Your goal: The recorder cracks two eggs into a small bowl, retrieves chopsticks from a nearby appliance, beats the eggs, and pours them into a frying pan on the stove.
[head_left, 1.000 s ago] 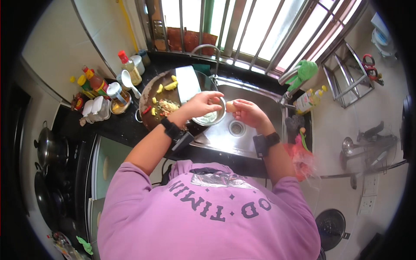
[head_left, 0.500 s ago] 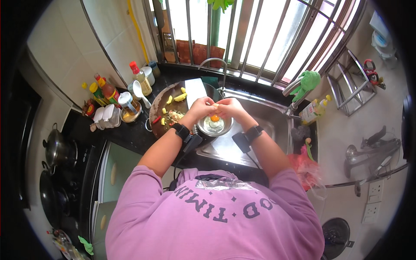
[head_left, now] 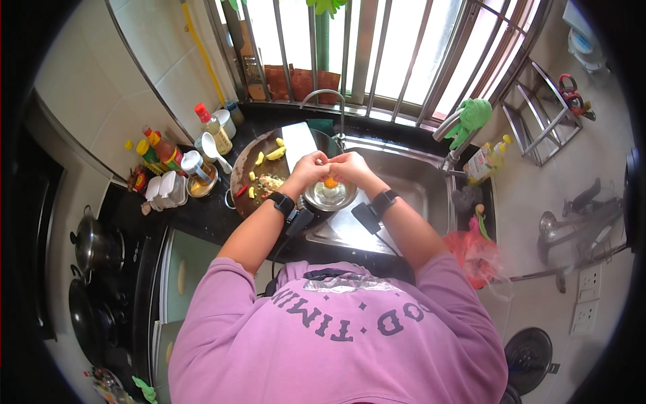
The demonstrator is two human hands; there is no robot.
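Note:
Above a small metal bowl (head_left: 351, 198), my left hand (head_left: 308, 172) and my right hand (head_left: 354, 170) meet, fingers pinched on a cracked egg (head_left: 328, 166). Little of its shell shows between the fingertips. An orange yolk (head_left: 331, 182) appears just under my fingers; clear egg white (head_left: 328, 195) lies in the bowl. To the left is a round wooden cutting board (head_left: 243, 161), with yellow pieces (head_left: 276, 153), a red chilli (head_left: 242, 190) and a chopped heap (head_left: 271, 183). A flat, pale rectangular thing (head_left: 298, 143), perhaps a cleaver blade, rests across the board.
A steel sink (head_left: 410, 175) with a curved faucet (head_left: 342, 111) lies to the right. Sauce bottles (head_left: 165, 149), a spice box (head_left: 165, 190) and a white spoon (head_left: 212, 149) stand at left. Pots (head_left: 91, 242) sit on the stove. A red plastic bag (head_left: 468, 259) is at right.
The picture has shifted slightly. My hands stay together over the bowl, and the yolk still shows just below my fingertips.

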